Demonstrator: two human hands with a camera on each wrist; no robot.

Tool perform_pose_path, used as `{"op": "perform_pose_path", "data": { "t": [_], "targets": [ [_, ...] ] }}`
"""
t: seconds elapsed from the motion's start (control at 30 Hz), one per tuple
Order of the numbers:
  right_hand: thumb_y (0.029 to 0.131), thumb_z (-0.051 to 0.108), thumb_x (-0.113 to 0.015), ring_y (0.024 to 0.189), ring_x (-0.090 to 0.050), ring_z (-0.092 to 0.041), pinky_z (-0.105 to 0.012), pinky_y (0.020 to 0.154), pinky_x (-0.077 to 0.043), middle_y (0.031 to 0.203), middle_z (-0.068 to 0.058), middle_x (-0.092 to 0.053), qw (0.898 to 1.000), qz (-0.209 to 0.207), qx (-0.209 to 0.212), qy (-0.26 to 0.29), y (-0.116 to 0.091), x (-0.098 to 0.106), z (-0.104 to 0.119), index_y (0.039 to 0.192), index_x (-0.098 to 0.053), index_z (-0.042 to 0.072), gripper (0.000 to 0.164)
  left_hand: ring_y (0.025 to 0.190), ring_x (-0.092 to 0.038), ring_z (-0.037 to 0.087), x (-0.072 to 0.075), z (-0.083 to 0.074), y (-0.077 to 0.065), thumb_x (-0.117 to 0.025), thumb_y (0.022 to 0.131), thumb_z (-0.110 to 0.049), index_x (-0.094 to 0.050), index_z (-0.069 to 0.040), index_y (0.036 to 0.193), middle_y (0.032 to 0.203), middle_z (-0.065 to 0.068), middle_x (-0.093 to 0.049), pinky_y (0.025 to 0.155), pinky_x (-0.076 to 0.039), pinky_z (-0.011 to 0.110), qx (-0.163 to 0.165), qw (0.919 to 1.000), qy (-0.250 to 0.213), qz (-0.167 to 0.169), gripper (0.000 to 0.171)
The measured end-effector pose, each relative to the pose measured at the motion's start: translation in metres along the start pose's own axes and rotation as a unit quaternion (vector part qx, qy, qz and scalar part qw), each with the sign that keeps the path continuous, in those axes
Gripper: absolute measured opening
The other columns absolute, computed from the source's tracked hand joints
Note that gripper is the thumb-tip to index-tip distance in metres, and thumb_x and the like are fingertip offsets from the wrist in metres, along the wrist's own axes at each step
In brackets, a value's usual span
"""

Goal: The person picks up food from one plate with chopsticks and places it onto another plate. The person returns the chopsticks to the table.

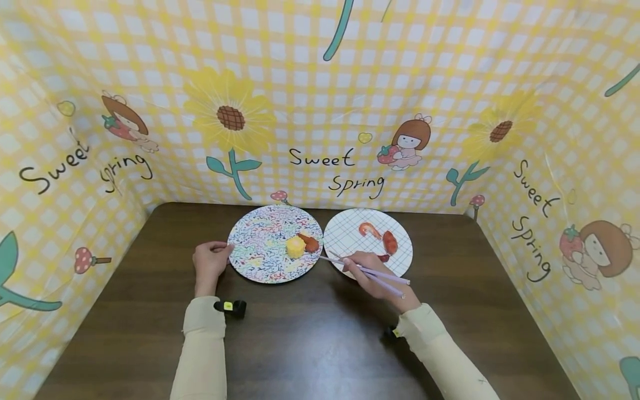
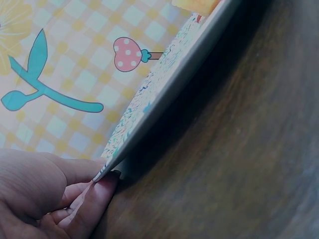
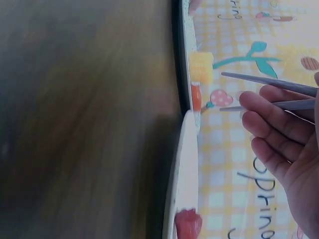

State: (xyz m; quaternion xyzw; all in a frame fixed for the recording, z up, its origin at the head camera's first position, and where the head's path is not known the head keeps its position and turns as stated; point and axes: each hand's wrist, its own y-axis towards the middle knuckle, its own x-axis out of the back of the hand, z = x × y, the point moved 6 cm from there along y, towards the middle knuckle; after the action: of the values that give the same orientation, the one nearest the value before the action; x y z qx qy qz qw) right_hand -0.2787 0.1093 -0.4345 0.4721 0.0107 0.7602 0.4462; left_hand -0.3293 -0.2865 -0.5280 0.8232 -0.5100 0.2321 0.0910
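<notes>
My left hand (image 1: pixel 210 261) pinches the left rim of a round plate (image 1: pixel 255 233) with a multicoloured squiggle pattern. Thumb above and fingers below show in the left wrist view. On that plate's right side lie a yellow corn piece (image 1: pixel 295 248) and a reddish-brown drumstick-shaped piece (image 1: pixel 310 243). My right hand (image 1: pixel 371 262) holds a pair of lilac chopsticks (image 1: pixel 390 288), their tips apart with nothing between them, near where the plates meet. Behind it is a white plate (image 1: pixel 342 228) with a blue grid, bearing a shrimp (image 1: pixel 369 229), an orange-red piece (image 1: pixel 390 243) and a dark red piece (image 1: pixel 384 258), partly hidden by the hand.
Both plates are side by side at the back of a dark brown wooden table (image 1: pixel 300 344). A yellow checked cloth (image 1: pixel 310 116) with flowers and lettering encloses the table at the back and both sides. Black straps with small devices sit at both wrists.
</notes>
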Motion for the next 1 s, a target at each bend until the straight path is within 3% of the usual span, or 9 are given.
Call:
{"op": "perform_pose_path", "data": {
  "t": [0.17, 0.27, 0.4, 0.53, 0.8, 1.0],
  "targets": [
    [0.102, 0.000, -0.052, 0.067, -0.054, -0.010, -0.023, 0.060, -0.047, 0.073, -0.014, -0.067, 0.999, -0.021, -0.026, 0.017, -0.013, 0.012, -0.010, 0.085, -0.072, -0.004, 0.027, 0.056, -0.062, 0.001, 0.000, -0.001, -0.001, -0.071, 0.096, -0.022, -0.072, 0.005, 0.116, 0.099, 0.020, -0.075, 0.053, -0.050, 0.019, -0.005, 1.0000, 0.001, -0.001, 0.033],
    [0.103, 0.002, -0.050, 0.066, -0.060, -0.017, -0.023, 0.061, -0.049, 0.075, -0.017, -0.070, 0.998, -0.037, -0.051, 0.023, -0.021, 0.018, -0.020, 0.085, -0.074, -0.004, 0.031, 0.056, -0.062, 0.001, 0.000, -0.001, -0.001, -0.071, 0.096, -0.023, -0.072, 0.005, 0.116, 0.099, 0.020, -0.075, 0.053, -0.049, 0.019, -0.005, 1.0000, 0.002, -0.002, 0.034],
    [0.106, 0.005, -0.048, 0.070, -0.068, -0.021, -0.023, 0.064, -0.053, 0.078, -0.011, -0.074, 0.995, -0.055, -0.084, 0.005, -0.034, 0.026, -0.034, 0.089, -0.077, -0.001, 0.034, 0.056, -0.062, 0.002, 0.000, -0.001, -0.001, -0.070, 0.096, -0.023, -0.072, 0.005, 0.116, 0.100, 0.021, -0.075, 0.054, -0.049, 0.020, -0.005, 1.0000, 0.001, 0.000, 0.034],
    [0.108, 0.008, -0.046, 0.073, -0.068, -0.020, -0.023, 0.065, -0.051, 0.079, -0.006, -0.076, 0.992, -0.066, -0.112, 0.006, -0.047, 0.035, -0.040, 0.093, -0.077, -0.001, 0.036, 0.056, -0.062, 0.002, -0.001, 0.000, -0.001, -0.071, 0.096, -0.023, -0.072, 0.005, 0.116, 0.101, 0.022, -0.075, 0.054, -0.050, 0.020, -0.004, 1.0000, -0.001, 0.002, 0.034],
    [0.110, 0.016, -0.042, 0.070, -0.063, -0.029, -0.025, 0.060, -0.047, 0.075, -0.005, -0.074, 0.978, -0.095, -0.187, 0.008, -0.074, 0.054, -0.053, 0.082, -0.078, 0.001, 0.048, 0.057, -0.063, 0.002, -0.002, 0.001, -0.001, -0.071, 0.096, -0.024, -0.072, 0.004, 0.115, 0.102, 0.021, -0.075, 0.054, -0.049, 0.019, -0.001, 1.0000, 0.001, 0.002, 0.034],
    [0.112, 0.026, -0.038, 0.072, -0.066, -0.031, -0.024, 0.059, -0.046, 0.075, -0.006, -0.075, 0.963, -0.115, -0.243, 0.013, -0.086, 0.061, -0.065, 0.091, -0.077, -0.006, 0.055, 0.059, -0.064, 0.003, -0.002, 0.001, -0.001, -0.071, 0.096, -0.025, -0.072, 0.004, 0.116, 0.105, 0.022, -0.074, 0.055, -0.050, 0.019, 0.002, 1.0000, 0.004, 0.002, 0.035]
  ]
}}
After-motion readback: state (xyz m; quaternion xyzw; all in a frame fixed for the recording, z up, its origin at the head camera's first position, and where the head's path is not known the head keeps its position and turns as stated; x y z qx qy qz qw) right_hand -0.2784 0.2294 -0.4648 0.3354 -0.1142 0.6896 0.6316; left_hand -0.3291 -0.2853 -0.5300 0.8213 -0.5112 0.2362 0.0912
